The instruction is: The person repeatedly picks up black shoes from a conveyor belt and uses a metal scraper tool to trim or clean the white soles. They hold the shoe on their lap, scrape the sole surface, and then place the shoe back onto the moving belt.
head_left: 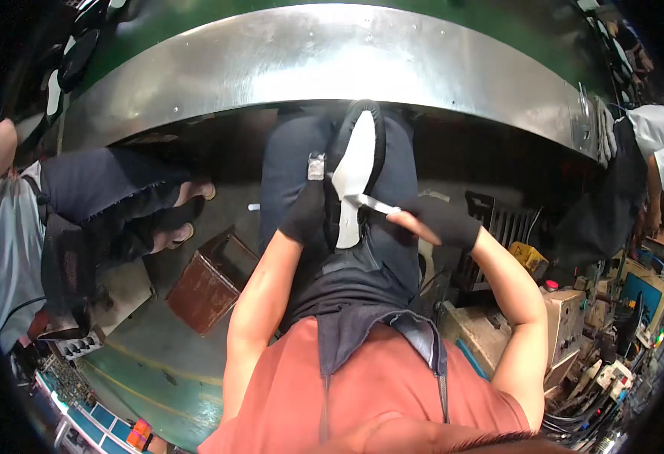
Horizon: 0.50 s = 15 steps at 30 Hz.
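A black shoe upper [382,136] lies sole side up across my lap, a white insole board [358,155] showing along its length. My left hand [307,214], in a dark glove with the wrist bare, grips its left side; the fingers blend into the black material. In my right hand [439,221], also dark-gloved with bare fingertips, is a slim pale tool [379,206]. Its tip meets the white board at the narrow waist; whether it is a brush or a blade I cannot tell. A small silvery block [316,166] sits at my left knee, beside the shoe.
A shiny metal bench edge [271,64] curves across in front of my knees. To the left, a brown box-like stool [209,281] stands on the floor near a seated co-worker [112,185]. Another person [653,144] is at far right, above machines and cables [574,318].
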Each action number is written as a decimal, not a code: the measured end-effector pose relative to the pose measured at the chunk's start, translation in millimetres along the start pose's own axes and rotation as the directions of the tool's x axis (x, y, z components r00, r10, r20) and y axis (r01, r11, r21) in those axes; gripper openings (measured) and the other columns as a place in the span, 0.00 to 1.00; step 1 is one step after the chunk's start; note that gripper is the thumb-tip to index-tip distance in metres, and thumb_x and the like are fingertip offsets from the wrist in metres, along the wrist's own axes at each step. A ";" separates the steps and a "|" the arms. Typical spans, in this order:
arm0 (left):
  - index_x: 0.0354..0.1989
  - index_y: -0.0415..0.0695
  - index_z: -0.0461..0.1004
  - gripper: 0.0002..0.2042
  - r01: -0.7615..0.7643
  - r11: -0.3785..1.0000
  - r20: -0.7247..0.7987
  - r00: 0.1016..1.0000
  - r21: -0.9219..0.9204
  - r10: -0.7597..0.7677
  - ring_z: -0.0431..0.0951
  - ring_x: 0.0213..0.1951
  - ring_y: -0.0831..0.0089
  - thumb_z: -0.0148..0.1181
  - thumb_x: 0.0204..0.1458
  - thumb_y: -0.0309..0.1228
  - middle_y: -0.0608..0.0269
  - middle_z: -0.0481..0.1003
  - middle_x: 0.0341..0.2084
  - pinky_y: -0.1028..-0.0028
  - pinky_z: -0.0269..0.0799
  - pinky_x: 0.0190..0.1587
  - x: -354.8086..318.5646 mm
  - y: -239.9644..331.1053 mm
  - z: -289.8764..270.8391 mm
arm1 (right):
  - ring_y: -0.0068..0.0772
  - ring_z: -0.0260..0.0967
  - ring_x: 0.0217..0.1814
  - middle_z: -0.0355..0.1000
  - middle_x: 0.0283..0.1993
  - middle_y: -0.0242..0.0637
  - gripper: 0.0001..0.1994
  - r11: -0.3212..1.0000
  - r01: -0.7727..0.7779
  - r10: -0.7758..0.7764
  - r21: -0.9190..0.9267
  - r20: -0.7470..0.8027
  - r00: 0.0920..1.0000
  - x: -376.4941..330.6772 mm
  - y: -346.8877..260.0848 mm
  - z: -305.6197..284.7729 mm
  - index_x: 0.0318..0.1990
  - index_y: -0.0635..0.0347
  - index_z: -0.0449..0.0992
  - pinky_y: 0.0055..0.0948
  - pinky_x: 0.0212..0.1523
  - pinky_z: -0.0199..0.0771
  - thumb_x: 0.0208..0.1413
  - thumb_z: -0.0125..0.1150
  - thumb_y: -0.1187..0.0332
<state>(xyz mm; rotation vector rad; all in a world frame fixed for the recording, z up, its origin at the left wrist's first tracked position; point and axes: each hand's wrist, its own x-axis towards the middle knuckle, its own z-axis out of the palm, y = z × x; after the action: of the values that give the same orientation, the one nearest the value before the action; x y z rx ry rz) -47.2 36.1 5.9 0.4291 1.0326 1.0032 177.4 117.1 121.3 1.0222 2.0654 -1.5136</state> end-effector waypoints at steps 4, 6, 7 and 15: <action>0.58 0.39 0.67 0.38 0.165 0.952 0.114 0.984 -0.260 -0.139 0.76 0.44 0.66 0.31 0.59 0.64 0.56 0.75 0.46 0.68 0.71 0.50 -10.0 11.6 11.8 | 0.22 0.68 0.36 0.74 0.32 0.32 0.23 0.972 0.113 -0.094 0.208 -0.099 0.991 -11.9 7.8 5.2 0.41 0.65 0.76 0.24 0.38 0.68 0.66 0.45 0.51; 0.51 0.37 0.72 0.39 0.149 0.928 0.092 0.988 -0.342 -0.125 0.75 0.40 0.71 0.28 0.59 0.64 0.60 0.77 0.42 0.75 0.70 0.46 -19.5 26.6 38.4 | 0.20 0.69 0.35 0.73 0.34 0.28 0.23 0.968 0.030 -0.042 0.247 0.045 0.998 -4.9 -0.8 -12.0 0.43 0.64 0.76 0.21 0.39 0.68 0.66 0.45 0.51; 0.51 0.37 0.71 0.39 0.151 0.935 0.088 0.988 -0.321 -0.129 0.75 0.40 0.71 0.28 0.60 0.64 0.59 0.76 0.42 0.75 0.70 0.46 -20.6 24.4 39.6 | 0.20 0.69 0.34 0.73 0.33 0.28 0.23 0.904 -0.051 0.009 0.424 0.100 0.995 -6.8 -10.6 -14.4 0.43 0.64 0.76 0.21 0.39 0.69 0.66 0.45 0.51; 0.56 0.38 0.64 0.21 -0.322 0.944 -0.214 0.919 0.077 0.331 0.74 0.46 0.67 0.46 0.62 0.41 0.57 0.73 0.45 0.70 0.68 0.52 -6.1 -23.4 26.8 | 0.41 0.66 0.39 0.68 0.34 0.42 0.16 0.624 0.113 -0.595 -0.773 -0.376 0.711 -15.8 -7.2 0.7 0.29 0.60 0.75 0.38 0.36 0.70 0.54 0.58 0.54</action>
<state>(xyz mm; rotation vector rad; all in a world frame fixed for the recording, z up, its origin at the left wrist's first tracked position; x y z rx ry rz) -13.6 22.9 5.3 0.5422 1.2108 1.3553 182.4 110.2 136.4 0.8138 3.1151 -0.3240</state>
